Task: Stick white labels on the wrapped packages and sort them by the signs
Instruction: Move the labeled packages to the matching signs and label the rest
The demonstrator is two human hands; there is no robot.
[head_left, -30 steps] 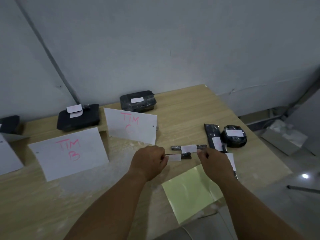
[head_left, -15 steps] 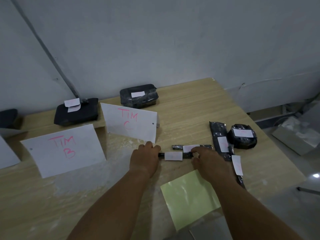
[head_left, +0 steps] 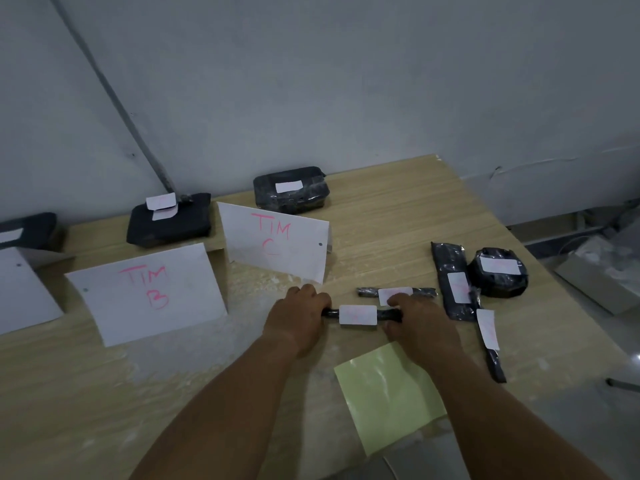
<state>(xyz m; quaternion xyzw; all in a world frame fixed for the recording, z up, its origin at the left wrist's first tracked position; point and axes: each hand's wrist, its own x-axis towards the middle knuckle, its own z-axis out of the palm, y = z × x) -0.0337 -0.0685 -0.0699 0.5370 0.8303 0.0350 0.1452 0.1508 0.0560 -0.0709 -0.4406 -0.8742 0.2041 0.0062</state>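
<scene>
A thin black wrapped stick package (head_left: 388,314) lies on the table with a white label (head_left: 357,314) around its middle. My left hand (head_left: 298,318) grips its left end and my right hand (head_left: 420,322) holds its right end. Just behind lies a second thin labelled package (head_left: 424,292). To the right are a flat long package (head_left: 450,268), a round package (head_left: 500,271) and a narrow strip package (head_left: 493,358), all labelled. Signs "TIM B" (head_left: 145,292) and "TIM C" (head_left: 273,244) stand on the table, with labelled black packages (head_left: 169,225) (head_left: 291,194) behind them.
A pale green label backing sheet (head_left: 388,393) lies at the table's near edge under my right forearm. Another sign (head_left: 20,289) and dark package (head_left: 31,226) sit at far left. The table's right edge (head_left: 554,282) drops to a floor with boxes. A wall stands behind.
The stick package was held up between both hands a second ago; it now rests on the table with the label pressed around it. Both hands have come down with it.
</scene>
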